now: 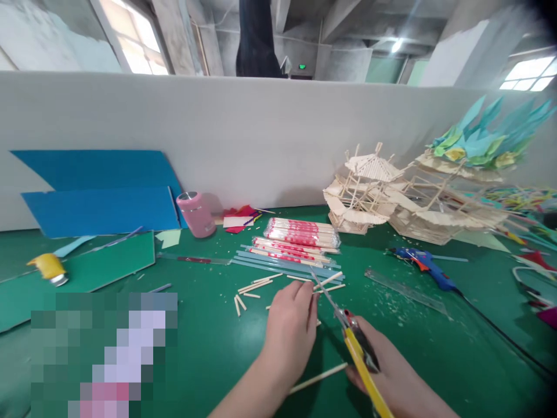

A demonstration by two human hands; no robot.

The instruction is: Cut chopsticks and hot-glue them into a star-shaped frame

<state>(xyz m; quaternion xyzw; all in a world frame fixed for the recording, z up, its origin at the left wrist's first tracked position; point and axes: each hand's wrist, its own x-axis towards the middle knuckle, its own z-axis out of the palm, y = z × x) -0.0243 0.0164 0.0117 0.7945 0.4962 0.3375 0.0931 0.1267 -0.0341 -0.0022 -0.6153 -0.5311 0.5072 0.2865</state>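
Observation:
My left hand (291,316) is closed around a thin wooden stick (329,281), whose end sticks out to the right of the fingers. My right hand (387,366) grips a cutting tool with yellow and black handles (359,351). Its narrow metal blade (328,297) points up and left, crossing the stick close to my left fingertips; whether it touches the stick I cannot tell. Short cut sticks (255,285) lie scattered left of my left hand. A longer stick (319,378) rests on the green table between my forearms.
Behind my hands are wrapped stick bundles (300,232) and bluish glue sticks (282,270). To the right lie a clear ruler (407,290) and a blue glue gun (424,266) with its cord. Stick-built models (361,197), a pink cup (196,215) and blue boards (100,210) stand farther back.

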